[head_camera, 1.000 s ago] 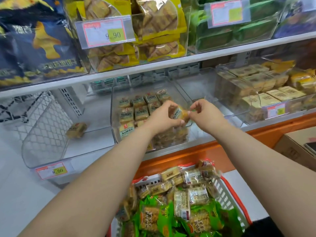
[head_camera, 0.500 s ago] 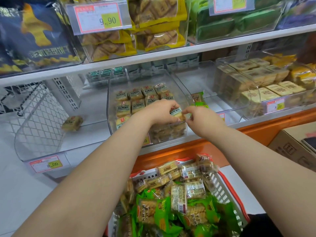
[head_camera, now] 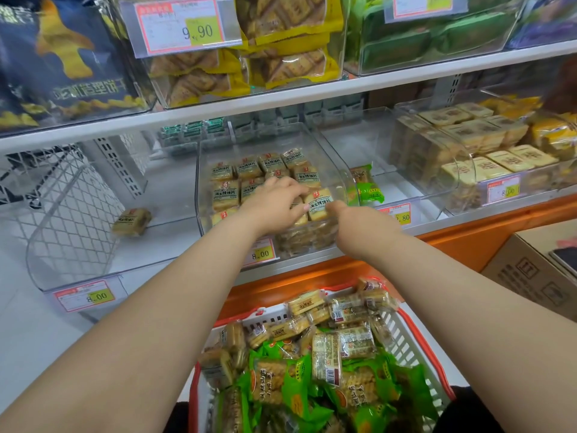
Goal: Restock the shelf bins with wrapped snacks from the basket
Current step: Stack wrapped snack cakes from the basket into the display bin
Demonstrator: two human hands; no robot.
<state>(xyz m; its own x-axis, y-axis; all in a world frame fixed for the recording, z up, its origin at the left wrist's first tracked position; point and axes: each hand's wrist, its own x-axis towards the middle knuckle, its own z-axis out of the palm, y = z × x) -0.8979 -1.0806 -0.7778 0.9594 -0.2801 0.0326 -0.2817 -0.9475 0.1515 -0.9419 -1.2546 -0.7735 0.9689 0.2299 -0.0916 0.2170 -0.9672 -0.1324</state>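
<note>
Both hands pinch 1 yellow wrapped snack point(head_camera: 320, 204) over the clear bin point(head_camera: 338, 179): left hand point(head_camera: 274, 204) fingers clamp its left edge, right hand point(head_camera: 362, 226) fingers its right.

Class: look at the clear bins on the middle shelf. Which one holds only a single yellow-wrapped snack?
The leftmost bin, beside the wire mesh: one lone snack lies on its floor, while the bin under the hands holds rows of them.

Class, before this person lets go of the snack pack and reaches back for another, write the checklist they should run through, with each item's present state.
1. Pack inside middle bin: ok.
2. Pack matches the bin's other packs: ok.
3. Pack lying flat in its row: cannot tell; both hands cover its edges.
4. Left hand and right hand on the pack: ok.
5. Basket has more tan packs: ok.
6. Space left in bin: cannot tell.
</note>
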